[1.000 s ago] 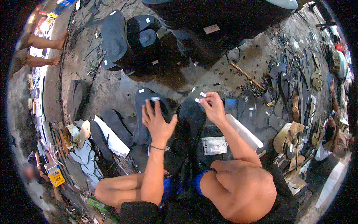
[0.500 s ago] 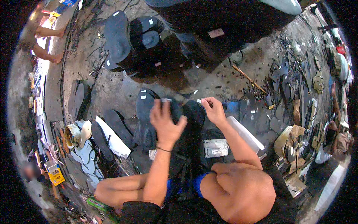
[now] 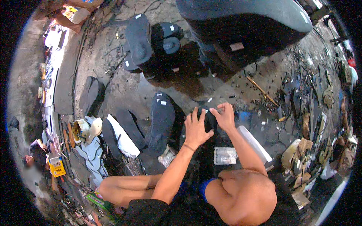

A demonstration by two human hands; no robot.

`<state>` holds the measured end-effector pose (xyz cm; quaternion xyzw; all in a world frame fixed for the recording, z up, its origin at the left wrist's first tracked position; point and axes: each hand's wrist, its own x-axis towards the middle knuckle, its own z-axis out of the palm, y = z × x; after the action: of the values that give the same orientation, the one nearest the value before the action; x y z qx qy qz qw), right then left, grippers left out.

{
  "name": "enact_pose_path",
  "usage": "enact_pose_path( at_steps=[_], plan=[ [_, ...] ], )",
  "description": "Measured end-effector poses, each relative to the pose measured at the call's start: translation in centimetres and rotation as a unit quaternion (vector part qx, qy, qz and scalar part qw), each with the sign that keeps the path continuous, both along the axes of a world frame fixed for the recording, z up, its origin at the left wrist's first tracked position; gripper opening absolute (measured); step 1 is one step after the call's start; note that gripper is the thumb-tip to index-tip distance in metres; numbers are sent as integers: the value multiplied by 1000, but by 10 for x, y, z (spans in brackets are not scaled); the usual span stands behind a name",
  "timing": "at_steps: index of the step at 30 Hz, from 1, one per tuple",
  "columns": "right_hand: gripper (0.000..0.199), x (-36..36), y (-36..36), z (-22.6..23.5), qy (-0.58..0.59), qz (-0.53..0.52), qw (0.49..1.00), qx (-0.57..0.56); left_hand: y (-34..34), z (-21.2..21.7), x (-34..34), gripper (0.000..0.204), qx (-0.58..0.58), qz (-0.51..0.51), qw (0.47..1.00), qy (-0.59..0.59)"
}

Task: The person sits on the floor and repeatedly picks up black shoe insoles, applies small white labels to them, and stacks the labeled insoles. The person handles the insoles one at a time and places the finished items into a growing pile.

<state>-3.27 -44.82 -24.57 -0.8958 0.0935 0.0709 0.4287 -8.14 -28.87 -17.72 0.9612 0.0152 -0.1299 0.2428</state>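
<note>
My left hand (image 3: 198, 130) is open over a dark shoe sole (image 3: 209, 122), its fingers spread. A small white label (image 3: 204, 110) shows at the sole's far end, beside the left fingertips. To its right, my right hand (image 3: 225, 118) has its thumb and fingers apart, the thumb close to the label. Just left of my hands stand dark soles, seemingly stacked, with white labels near the toe of the top sole (image 3: 162, 116). How far the sole under my left hand extends is hidden by the hand and shadow.
More dark soles (image 3: 138, 39) with labels lie ahead, near a big black pile (image 3: 241, 22). A wooden stick (image 3: 262, 91), a white packet (image 3: 225, 155) and grey scraps (image 3: 94, 158) lie around me. Another person (image 3: 37, 148) is at the far left.
My left hand has moved right, from beside the stacked soles to the label. The right thumb and fingers, earlier pinched at the label, are now apart. The whole view has shifted slightly.
</note>
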Motion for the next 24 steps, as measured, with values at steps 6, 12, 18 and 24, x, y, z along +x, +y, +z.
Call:
enact_pose_path(
  at_steps=[6, 12, 18, 24],
  plan=[
    [78, -23, 93, 15, 282, 184, 900, 278, 134, 22, 2, 81, -8, 191, 975, -114],
    [130, -28, 181, 38, 316, 261, 894, 181, 190, -3, -31, 82, -187, 372, 903, 104],
    [96, 30, 163, 91, 16, 372, 922, 109, 168, 8, -33, 62, -702, 389, 586, 114],
    [97, 60, 119, 59, -172, 404, 882, -169, 165, 106, 16, 57, -158, 256, 926, -228]
  ],
)
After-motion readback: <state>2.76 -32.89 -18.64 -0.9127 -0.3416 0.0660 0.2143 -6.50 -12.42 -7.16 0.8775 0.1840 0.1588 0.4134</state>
